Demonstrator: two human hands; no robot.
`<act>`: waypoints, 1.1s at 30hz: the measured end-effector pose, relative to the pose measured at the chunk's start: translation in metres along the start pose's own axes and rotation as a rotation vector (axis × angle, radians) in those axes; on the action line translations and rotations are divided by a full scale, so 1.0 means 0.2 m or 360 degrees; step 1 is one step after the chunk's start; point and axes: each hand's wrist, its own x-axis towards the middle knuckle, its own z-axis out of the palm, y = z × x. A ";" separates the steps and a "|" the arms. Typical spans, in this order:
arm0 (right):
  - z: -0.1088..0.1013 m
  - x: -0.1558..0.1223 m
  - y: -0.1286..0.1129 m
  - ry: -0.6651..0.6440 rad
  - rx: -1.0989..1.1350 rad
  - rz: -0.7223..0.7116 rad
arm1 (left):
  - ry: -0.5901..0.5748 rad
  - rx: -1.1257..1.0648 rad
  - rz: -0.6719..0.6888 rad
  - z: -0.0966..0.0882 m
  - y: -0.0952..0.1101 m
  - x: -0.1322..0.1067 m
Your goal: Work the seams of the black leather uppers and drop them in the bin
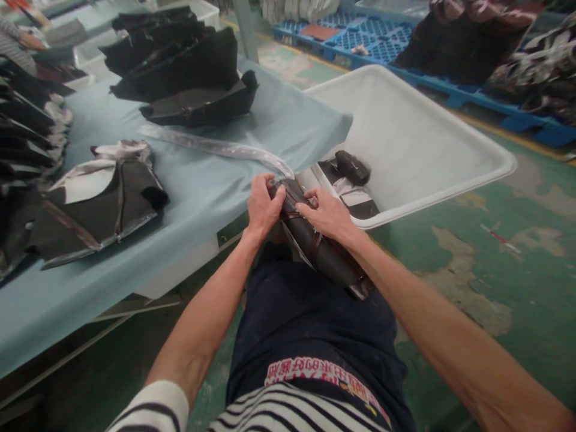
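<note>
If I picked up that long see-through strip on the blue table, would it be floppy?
Probably floppy: the see-through strip curves loosely across the blue table. It's likely light, since it looks thin, and maybe slippery, given its shiny surface.

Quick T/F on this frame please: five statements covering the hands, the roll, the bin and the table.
1. The left hand and right hand are both on the dark roll. True.
2. The white bin is empty. False: dark pieces lie in it.
3. A clear plastic strip lies across part of the light blue table cover. True.
4. The bin stands on the person's left. False: it is ahead and to the right; the table is on the left.
5. A blue pallet is on the floor beyond the bin. True.
</note>
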 end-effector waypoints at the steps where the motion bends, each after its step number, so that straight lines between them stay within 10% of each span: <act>1: 0.00 0.00 0.00 0.0001 -0.0002 0.0002 | 0.0022 0.0010 0.0006 0.01 0.00 0.01; 19: -0.07 -0.01 0.08 0.0172 0.0248 0.0095 | 0.0073 0.0148 -0.0539 0.01 0.13 0.13; 28: -0.12 -0.26 0.03 0.0126 -0.0123 0.0068 | -0.0116 0.0096 -0.0140 -0.05 0.07 0.10; 33: -0.10 -0.30 0.03 0.0217 -0.0193 0.0027 | -0.0056 0.0102 -0.0269 -0.01 0.03 0.20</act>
